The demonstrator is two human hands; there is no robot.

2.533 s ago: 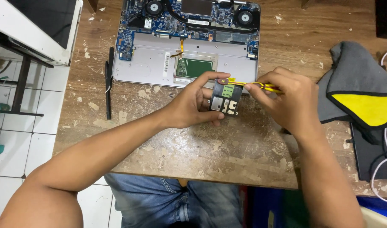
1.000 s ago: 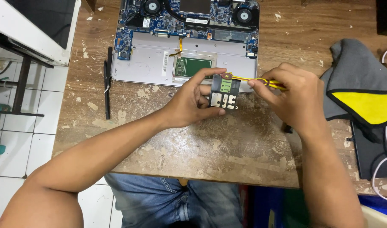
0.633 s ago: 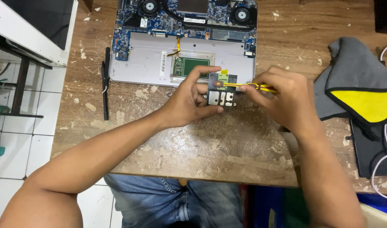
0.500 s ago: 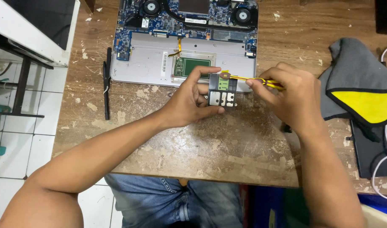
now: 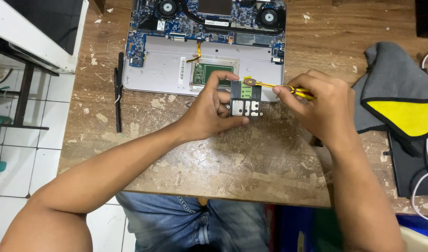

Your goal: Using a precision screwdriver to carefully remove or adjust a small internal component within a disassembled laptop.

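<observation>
My left hand (image 5: 209, 112) grips a small dark rectangular module with a green patch (image 5: 245, 98), holding it upright just above the worn wooden table (image 5: 209, 163). In my right hand (image 5: 323, 105) is a yellow-handled tool (image 5: 274, 86), pinched between the fingers, with its tip on the module's top edge. Just beyond both hands lies an opened laptop (image 5: 204, 42) with its blue circuit board, two fans and a green board exposed.
A black pry tool (image 5: 118, 98) lies left of the laptop. A grey and yellow cloth (image 5: 400, 102) sits at the right over a dark flat device with white cables (image 5: 426, 172). A white-framed screen (image 5: 36, 28) stands at the top left, beyond the table's left edge.
Both hands keep their grips. The module has been turned and tilted slightly, and the tool tip has shifted along the module's top edge. The camera view has wobbled a little.
</observation>
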